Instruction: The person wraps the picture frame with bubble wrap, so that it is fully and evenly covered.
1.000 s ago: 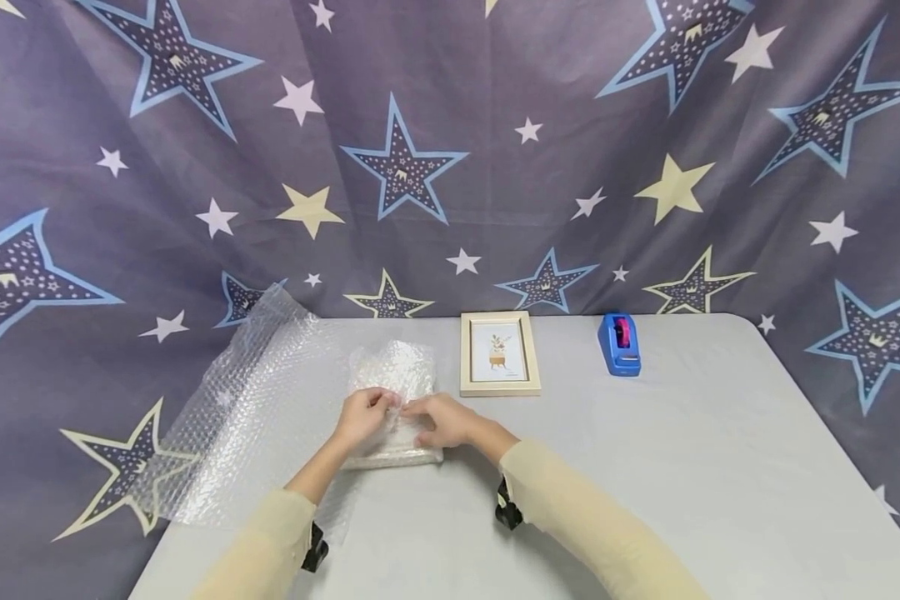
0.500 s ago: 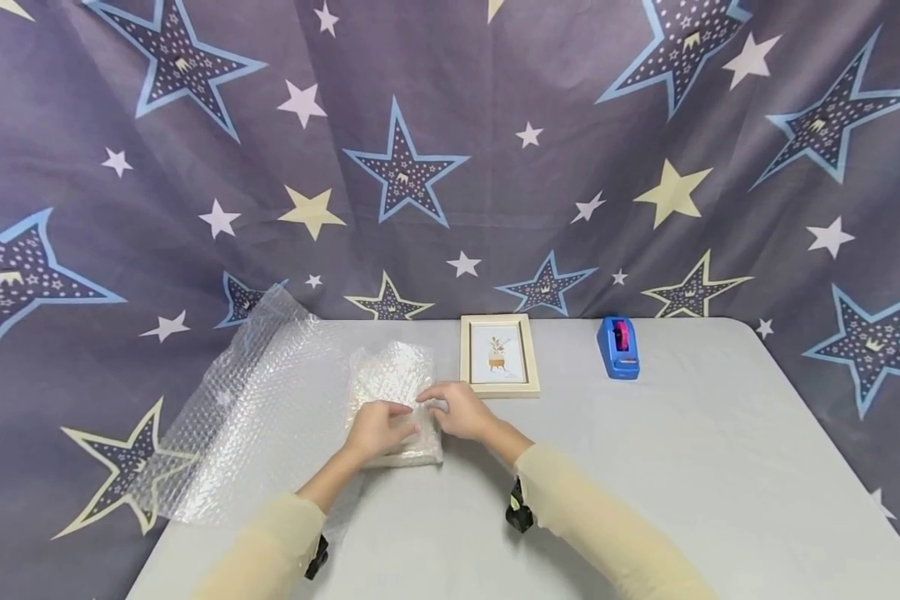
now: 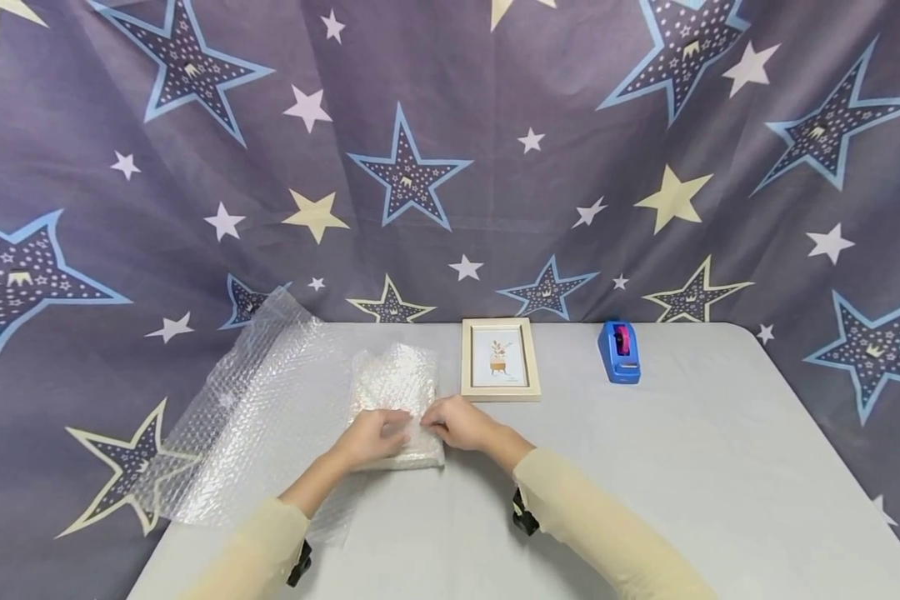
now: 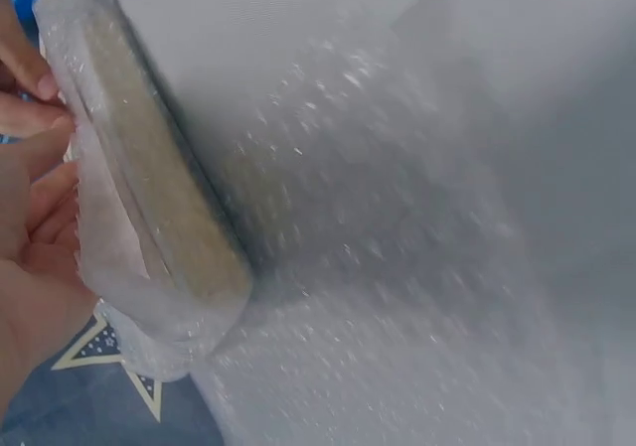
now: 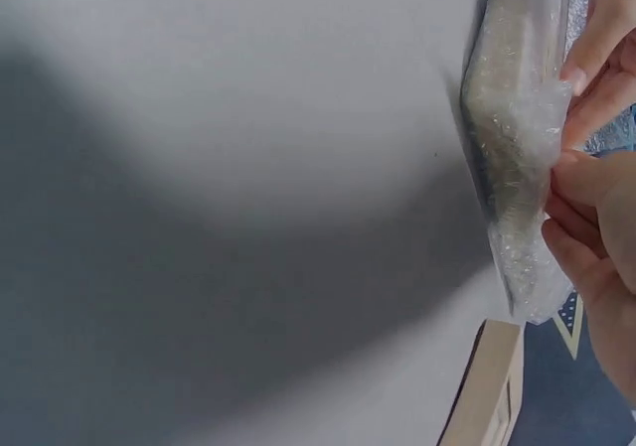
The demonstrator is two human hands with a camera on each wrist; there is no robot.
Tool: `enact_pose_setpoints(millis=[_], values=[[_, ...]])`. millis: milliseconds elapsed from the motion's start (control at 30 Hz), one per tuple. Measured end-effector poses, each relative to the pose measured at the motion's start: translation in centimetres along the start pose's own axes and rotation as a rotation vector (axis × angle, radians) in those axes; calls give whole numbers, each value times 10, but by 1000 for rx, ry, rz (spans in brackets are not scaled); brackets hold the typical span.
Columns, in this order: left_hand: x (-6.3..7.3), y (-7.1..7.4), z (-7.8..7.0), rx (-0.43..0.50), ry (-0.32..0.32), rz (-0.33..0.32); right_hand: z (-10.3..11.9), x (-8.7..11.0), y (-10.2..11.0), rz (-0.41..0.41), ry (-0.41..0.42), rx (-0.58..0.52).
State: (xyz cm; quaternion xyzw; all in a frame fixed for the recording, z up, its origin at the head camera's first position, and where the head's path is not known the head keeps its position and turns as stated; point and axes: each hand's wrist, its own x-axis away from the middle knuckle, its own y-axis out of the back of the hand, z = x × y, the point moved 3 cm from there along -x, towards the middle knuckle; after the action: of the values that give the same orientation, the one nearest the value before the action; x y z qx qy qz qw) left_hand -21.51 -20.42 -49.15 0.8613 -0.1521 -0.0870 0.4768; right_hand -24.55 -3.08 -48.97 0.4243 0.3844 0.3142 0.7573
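Note:
A flat rectangular package wrapped in bubble wrap lies left of the table's middle. Through the wrap, a pale wood-coloured side shows in the left wrist view. My left hand rests on the package, fingertips touching its upper face. Opposite it, my right hand pinches the wrap near the package's right side. The two hands' fingertips lie close together over the package. In the right wrist view, the right thumb and finger meet at the bubble wrap.
A loose sheet of bubble wrap spreads to the left, overhanging the table edge. Behind the right hand lies a cream picture frame with a plant picture. Farther right stands a blue tape dispenser with a pink roll. A starry curtain hangs behind.
Both hands have shifted on the package: the left drew back slightly from where the fingertips met, and the right moved a little right, then lower. The package stays in place.

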Motion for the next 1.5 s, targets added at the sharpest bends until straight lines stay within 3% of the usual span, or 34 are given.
enact_pose_setpoints(millis=[267, 467, 700, 800, 1133, 1333, 1500], values=[[21, -4, -9, -240, -145, 51, 0, -2, 0, 40, -57, -25], [28, -11, -9, -283, -183, 70, -3, -2, 1, 54, -82, -30], [29, -12, -7, -323, -209, 48, 2, 0, 9, 126, -56, -17], [28, -12, -8, -346, -220, 39, 0, 8, 17, 117, -51, -18], [29, -14, -8, -429, -236, 46, -26, 60, 53, -78, -180, -53], [27, -14, -11, -476, -278, 8, -57, 107, 76, -167, -339, -91], [23, -16, -14, -485, -282, 8, -86, 148, 100, -243, -459, -59]])
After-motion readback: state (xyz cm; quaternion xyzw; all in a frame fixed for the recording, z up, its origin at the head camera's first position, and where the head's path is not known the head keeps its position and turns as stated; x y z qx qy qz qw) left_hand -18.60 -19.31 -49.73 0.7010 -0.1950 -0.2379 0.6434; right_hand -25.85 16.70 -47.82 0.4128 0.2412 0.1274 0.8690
